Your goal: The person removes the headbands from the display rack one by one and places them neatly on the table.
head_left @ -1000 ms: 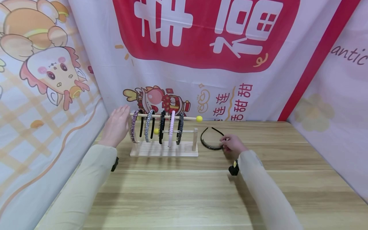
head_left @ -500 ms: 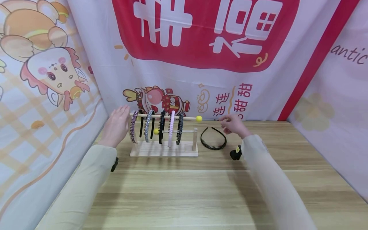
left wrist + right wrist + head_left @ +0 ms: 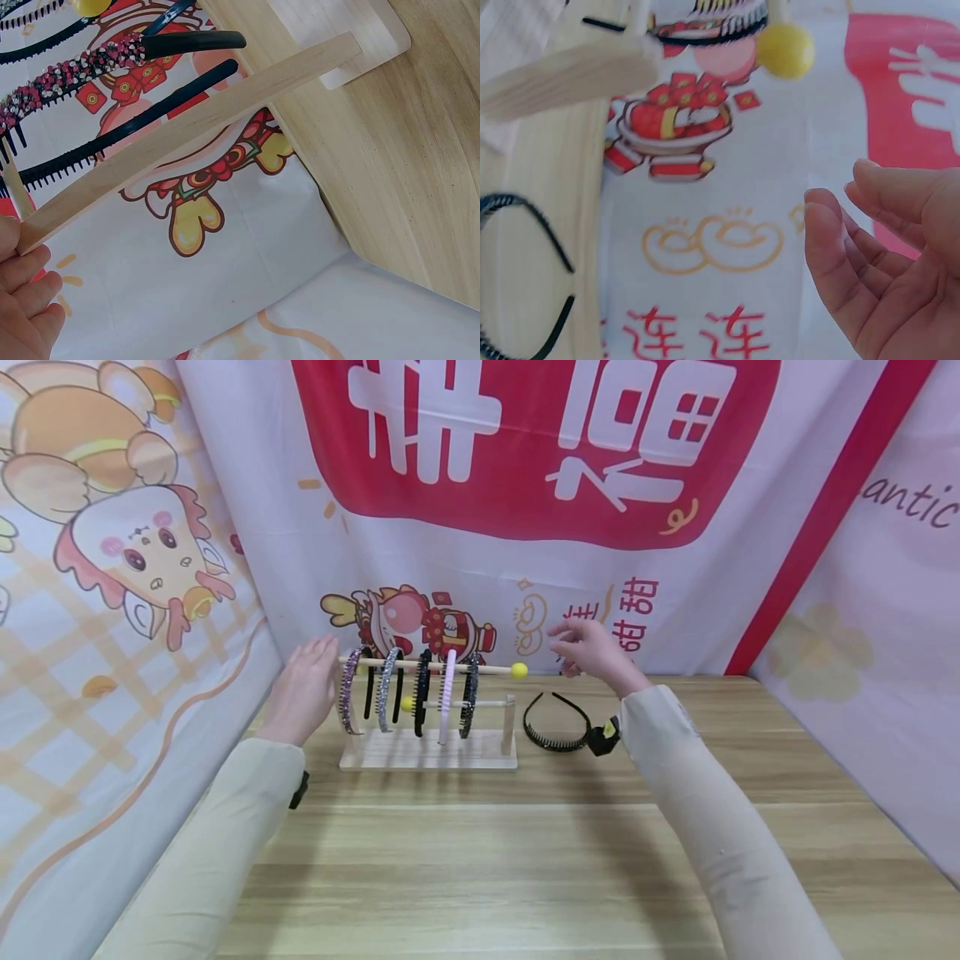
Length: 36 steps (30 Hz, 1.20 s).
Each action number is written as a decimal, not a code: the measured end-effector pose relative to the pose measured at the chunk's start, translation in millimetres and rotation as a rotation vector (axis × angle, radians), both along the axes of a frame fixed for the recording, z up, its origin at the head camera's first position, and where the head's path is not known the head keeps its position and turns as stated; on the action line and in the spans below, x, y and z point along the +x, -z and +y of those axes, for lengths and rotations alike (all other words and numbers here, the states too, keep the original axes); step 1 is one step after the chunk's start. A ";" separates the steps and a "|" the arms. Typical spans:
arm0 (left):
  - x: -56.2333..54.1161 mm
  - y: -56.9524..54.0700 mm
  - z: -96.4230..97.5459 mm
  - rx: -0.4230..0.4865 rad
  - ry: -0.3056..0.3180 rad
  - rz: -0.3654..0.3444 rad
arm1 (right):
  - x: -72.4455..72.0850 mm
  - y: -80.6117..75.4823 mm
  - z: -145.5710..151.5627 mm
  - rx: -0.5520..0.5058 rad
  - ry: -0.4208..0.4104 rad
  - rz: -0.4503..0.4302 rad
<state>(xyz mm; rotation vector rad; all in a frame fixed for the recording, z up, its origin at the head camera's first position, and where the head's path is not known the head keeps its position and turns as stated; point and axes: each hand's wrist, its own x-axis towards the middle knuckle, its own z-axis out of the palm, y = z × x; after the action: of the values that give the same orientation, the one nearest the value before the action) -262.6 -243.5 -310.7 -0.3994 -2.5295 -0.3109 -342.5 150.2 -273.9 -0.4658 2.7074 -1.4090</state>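
Note:
A wooden headband stand (image 3: 427,761) stands on the table, several headbands hanging along its upper rod. Among them are a purple glitter headband (image 3: 346,697), a silver one, black ones and a pale pink headband (image 3: 446,706). My left hand (image 3: 303,689) holds the top of the stand's left post (image 3: 157,150), thumb and fingers at its end. Right of the stand, a black toothed headband (image 3: 557,745) lies on the table. Above it my right hand (image 3: 588,652) hovers with nothing in it, fingers loosely bent, thumb and forefinger apart in the right wrist view.
Yellow balls cap the rods; the upper ball (image 3: 519,670) is just left of my right hand. A shorter lower rod (image 3: 480,703) runs from the right post. Printed cloth (image 3: 487,552) hangs behind the wood-grain table (image 3: 465,877) and along both sides.
My right hand has let go of the black headband on the table, risen, and moved left toward the upper rod's end. The left hand and the stand have stayed put.

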 end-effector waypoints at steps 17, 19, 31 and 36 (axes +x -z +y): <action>-0.7 1.0 -0.4 -0.003 0.004 0.010 | 21.6 -23.5 -47.0 -0.004 -0.150 0.067; -0.7 1.2 -0.3 -0.001 0.005 0.008 | 23.2 -22.8 -51.7 0.000 -0.169 0.067; -2.0 1.2 -0.3 -0.005 0.005 0.020 | 33.1 -12.2 -79.8 0.037 -0.215 -0.005; -1.3 1.1 -0.3 -0.004 0.003 0.015 | 35.4 -5.8 -88.9 0.081 -0.238 -0.051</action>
<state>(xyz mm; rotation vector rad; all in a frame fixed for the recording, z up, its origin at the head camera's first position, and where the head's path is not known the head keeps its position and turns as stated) -263.8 -243.8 -311.7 -0.4059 -2.5155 -0.3036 -307.0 61.3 -268.0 -0.7078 2.5551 -1.2286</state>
